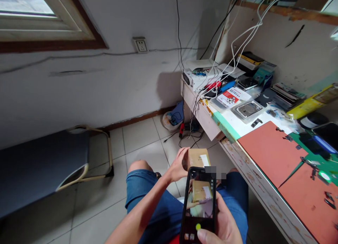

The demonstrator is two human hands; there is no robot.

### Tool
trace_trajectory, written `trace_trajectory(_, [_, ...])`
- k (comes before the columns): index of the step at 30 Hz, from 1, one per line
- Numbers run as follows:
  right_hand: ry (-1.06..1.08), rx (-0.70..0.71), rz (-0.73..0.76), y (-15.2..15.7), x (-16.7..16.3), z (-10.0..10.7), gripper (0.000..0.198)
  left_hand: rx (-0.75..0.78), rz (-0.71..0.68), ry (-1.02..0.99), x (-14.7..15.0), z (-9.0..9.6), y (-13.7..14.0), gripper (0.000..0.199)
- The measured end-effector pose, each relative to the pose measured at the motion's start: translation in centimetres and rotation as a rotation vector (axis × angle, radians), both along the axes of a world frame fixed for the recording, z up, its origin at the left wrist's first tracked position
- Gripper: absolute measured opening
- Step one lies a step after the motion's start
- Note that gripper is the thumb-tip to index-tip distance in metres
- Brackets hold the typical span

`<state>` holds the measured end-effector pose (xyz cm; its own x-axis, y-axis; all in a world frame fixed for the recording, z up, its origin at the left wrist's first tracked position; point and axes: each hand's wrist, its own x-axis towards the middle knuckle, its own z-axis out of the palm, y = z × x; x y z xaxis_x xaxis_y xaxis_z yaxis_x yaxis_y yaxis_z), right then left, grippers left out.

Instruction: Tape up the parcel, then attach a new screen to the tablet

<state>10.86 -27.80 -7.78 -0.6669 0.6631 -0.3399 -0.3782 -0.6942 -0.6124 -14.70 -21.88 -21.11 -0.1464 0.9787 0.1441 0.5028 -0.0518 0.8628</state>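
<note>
A small brown cardboard box (195, 155) with a white label on it is held up above my lap. My left hand (178, 166) is closed around the box's left side, its fingers partly hidden behind it. Nearer to me, my right hand (224, 219) grips a black smartphone (199, 205) upright, with the thumb over the lower part of the screen. On the phone's screen the camera picture shows the same box and the hand holding it. The phone covers the lower part of the real box.
To the right runs a workbench with an orange mat (264, 145), tweezers (292, 173), small parts and an opened phone housing (248, 109). White cables (245, 39) hang over it. A folding cot (47, 166) stands left; a bag (173, 119) and cords lie on the floor ahead.
</note>
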Motion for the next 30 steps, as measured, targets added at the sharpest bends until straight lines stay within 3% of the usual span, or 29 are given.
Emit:
trace_trajectory(16, [-0.038, -0.047, -0.052, -0.1, -0.1, 1.3, 0.087, 0.056, -0.028, 0.004, -0.2, -0.3, 0.2, 0.106])
trace_trajectory(30, [-0.044, -0.035, -0.070, -0.2, -0.3, 0.5, 0.109, 0.081, -0.033, 0.004, -0.3, -0.7, 0.2, 0.105])
